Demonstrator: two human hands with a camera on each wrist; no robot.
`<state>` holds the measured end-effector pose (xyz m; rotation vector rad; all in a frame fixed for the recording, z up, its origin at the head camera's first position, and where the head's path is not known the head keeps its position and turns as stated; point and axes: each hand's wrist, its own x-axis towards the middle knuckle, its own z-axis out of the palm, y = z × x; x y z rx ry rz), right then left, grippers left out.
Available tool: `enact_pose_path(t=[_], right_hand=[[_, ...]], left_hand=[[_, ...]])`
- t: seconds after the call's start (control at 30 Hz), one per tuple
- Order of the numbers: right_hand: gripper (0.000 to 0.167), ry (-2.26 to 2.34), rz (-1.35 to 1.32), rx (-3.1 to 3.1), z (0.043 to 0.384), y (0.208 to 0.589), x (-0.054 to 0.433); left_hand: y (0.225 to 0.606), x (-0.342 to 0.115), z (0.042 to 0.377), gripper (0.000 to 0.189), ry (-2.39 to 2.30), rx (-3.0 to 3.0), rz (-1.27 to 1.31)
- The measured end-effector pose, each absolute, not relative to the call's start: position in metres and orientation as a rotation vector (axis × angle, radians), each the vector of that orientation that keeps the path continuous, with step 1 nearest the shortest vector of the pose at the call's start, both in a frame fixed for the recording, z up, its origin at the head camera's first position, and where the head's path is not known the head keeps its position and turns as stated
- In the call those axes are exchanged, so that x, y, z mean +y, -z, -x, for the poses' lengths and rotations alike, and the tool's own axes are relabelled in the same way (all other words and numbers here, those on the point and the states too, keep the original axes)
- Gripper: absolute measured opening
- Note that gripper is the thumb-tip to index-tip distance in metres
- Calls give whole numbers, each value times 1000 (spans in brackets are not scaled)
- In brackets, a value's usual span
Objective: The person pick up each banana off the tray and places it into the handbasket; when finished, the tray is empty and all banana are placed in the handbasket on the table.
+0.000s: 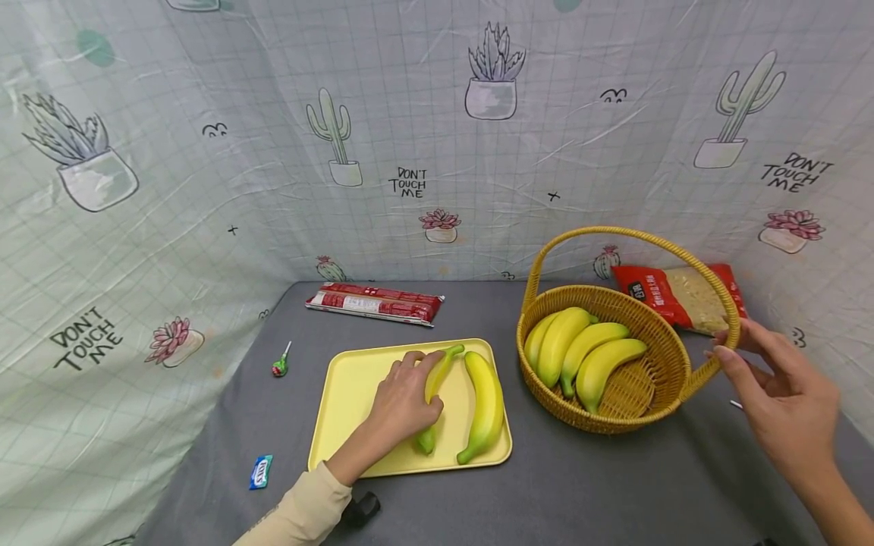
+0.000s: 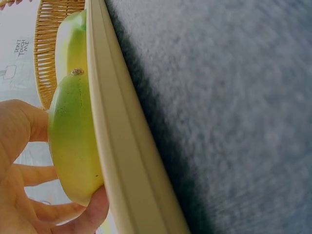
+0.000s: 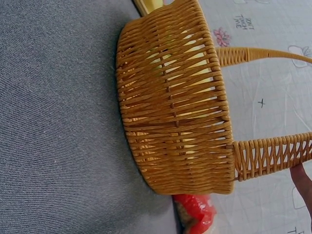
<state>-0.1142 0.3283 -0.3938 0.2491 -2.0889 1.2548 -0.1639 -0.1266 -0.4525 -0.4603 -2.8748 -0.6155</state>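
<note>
On the yellow tray (image 1: 351, 394) lie two bananas. My left hand (image 1: 403, 402) grips the left one, a yellow banana (image 2: 73, 141) with a green end, fingers along one side and thumb on the other. The second banana (image 1: 486, 409) lies to its right, untouched. A wicker basket (image 1: 608, 426) with several bananas (image 1: 563, 345) inside stands right of the tray. With thumb and fingertips, my right hand (image 1: 785, 394) holds the right side of the basket's handle (image 1: 713, 284). The left wrist view shows the held banana right against the tray's rim.
Behind the tray lies a long red packet (image 1: 375, 303). A red bag with a clear window (image 1: 710, 296) rests behind the basket. On the left of the grey cloth are a green lollipop (image 1: 280, 365) and a small blue packet (image 1: 260, 472). A patterned curtain (image 1: 437, 136) closes off the back.
</note>
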Motion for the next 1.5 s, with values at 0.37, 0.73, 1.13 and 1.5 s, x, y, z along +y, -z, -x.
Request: enact_pose_path(t=[0.37,0.73,1.13,1.5], right_hand=[[46,-1259,-189,-2120,111,391,326],[43,-1258,-280,-2056,114,394,328],[46,-1254,-191,-2124,113,390,326],[47,-1244,-204,-2128,113,391,327]], left_hand=[[446,-130,164,65,621,-2867,457],[435,-130,166,66,621,-2810,491],[421,-126,165,67,630,-2782,535],[402,-115,170,69,622,-2753,592]])
